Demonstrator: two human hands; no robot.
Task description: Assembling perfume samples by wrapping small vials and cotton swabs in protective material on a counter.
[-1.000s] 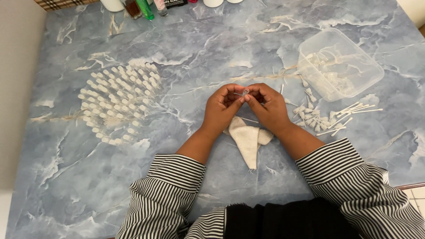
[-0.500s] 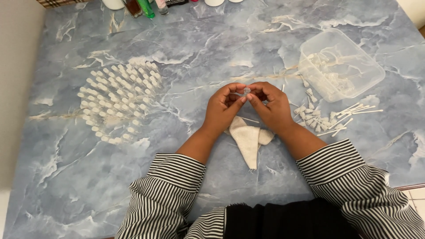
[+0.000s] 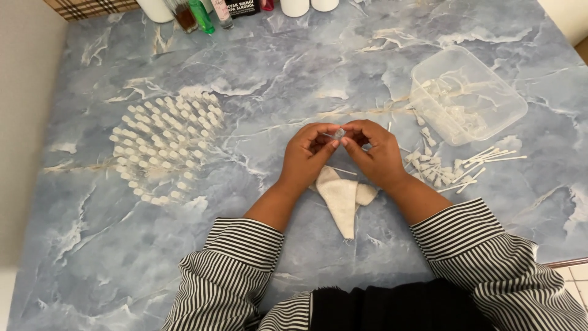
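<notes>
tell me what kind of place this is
Likely a home worktable for small hand assembly: a blue marble-patterned table, rows of small capped vials, a clear plastic tub, bottles at the back.

A blue marbled table carries rows of small vials at left, a white cloth centre, a clear tub and swabs right, bottles along the top.

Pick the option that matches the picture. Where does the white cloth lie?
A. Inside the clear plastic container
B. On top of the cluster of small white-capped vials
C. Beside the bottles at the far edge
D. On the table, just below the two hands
D: the white cloth lies flat on the marble table, right under the left hand and right hand, which pinch a tiny clear vial.
</notes>
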